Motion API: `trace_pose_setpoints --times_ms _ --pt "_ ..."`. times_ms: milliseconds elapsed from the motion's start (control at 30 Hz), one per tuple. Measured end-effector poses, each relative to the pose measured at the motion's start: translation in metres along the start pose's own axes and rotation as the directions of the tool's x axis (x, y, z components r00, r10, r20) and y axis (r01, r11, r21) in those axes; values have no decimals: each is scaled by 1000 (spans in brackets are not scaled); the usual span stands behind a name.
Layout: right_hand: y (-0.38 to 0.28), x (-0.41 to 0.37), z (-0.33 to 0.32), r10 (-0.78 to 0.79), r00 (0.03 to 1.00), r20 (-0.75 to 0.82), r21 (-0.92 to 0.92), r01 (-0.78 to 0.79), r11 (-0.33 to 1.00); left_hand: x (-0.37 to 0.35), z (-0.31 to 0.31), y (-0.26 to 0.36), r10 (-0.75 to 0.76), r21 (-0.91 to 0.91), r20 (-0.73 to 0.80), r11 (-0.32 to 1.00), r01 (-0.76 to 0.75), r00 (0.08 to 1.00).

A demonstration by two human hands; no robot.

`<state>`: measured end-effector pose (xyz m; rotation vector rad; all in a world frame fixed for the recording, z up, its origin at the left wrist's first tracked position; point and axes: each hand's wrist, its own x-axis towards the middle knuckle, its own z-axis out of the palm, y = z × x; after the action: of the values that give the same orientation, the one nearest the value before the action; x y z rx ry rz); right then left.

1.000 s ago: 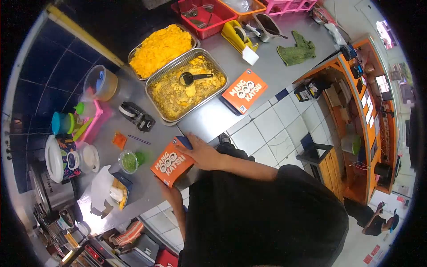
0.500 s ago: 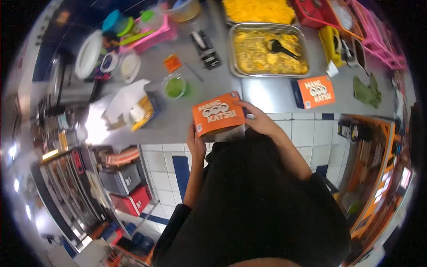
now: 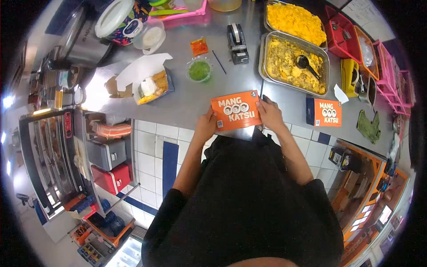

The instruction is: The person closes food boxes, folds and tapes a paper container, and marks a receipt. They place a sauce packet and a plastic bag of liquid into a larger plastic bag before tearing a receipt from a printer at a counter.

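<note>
Gripping an orange box (image 3: 235,110) from both sides, the person holds it level with the front edge of the metal surface (image 3: 182,104), its printed top facing up. The left hand (image 3: 207,127) is closed around the box's left side, and the right hand (image 3: 270,113) is clamped on its right side, with the thumb near the upper right corner. Whether the box's underside rests on the surface cannot be told; it overlaps the front edge from above.

To its right, also by the front edge, lies a second orange box (image 3: 328,112) with the same print and a dark side. A green cloth (image 3: 368,127) lies crumpled beyond it, near the front right corner. To the left, close to the front edge, an open box (image 3: 168,84) holds yellow food and something white, with white paper (image 3: 151,66) rising behind it.

Farther from the front edge stand a clear cup (image 3: 199,70) with green contents, an orange packet (image 3: 199,46) just behind it, a thin dark stick (image 3: 219,62) beside them, and a black device (image 3: 237,43). Toward the back edge, a metal tray (image 3: 296,88) carries yellow food and a black scoop (image 3: 308,64).
</note>
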<state>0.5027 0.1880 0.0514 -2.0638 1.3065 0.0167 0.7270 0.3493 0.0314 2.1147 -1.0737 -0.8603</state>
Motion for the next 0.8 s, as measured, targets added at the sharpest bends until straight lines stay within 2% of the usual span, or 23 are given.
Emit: trace_pose_setpoints --times_ms 67,100,133,167,200,233,267,333,400,467,533,600,700,733,767,800 --pt "-3 4 -15 -40 993 107 -172 58 983 4 -17 12 -87 152 203 987 56 975" --pt "7 12 -11 -190 981 -25 -87 187 978 5 -21 17 -86 149 195 987 57 977" --pt "-7 15 -25 -200 979 -28 -91 197 976 6 -25 23 119 296 118 944 -149 986" --pt "-18 15 -43 -423 895 139 -183 443 877 6 -28 28 323 447 77 834 -322 943" --pt "-32 12 -57 -589 741 321 -225 664 713 5 -30 35 320 447 72 836 -317 945" --pt "-45 10 -59 -570 693 442 -216 699 682 7 -33 43 341 524 237 744 -415 910" --pt "-50 10 -55 -573 692 439 -220 701 679 10 -34 48 338 574 396 635 -517 854" --pt "-53 17 -43 -527 667 527 -381 739 555 16 -31 49 366 576 419 601 -555 831" --pt "-41 19 -31 -577 661 480 -374 749 547 21 -31 49 388 574 444 569 -589 808" --pt "-32 17 -26 -667 656 354 -386 752 534 22 -32 51 334 580 496 559 -593 801" --pt "-28 14 -24 -690 651 315 -399 751 526 25 -30 48 348 580 494 550 -600 797" --pt "-22 12 -20 -744 643 179 -278 759 589 27 -31 55 363 573 508 535 -621 781" --pt "-14 14 -10 -752 641 157 -308 755 579 52 -32 78 370 602 496 505 -618 785" --pt "-13 13 -9 -745 643 176 -297 756 583 85 -25 80 247 443 536 731 -518 807" --pt "-15 9 -5 -719 678 156 -313 724 615 111 -16 82 127 270 595 898 -347 793" --pt "-17 7 -6 -722 676 149 -319 724 612 124 0 85 235 -20 291 971 -240 927"
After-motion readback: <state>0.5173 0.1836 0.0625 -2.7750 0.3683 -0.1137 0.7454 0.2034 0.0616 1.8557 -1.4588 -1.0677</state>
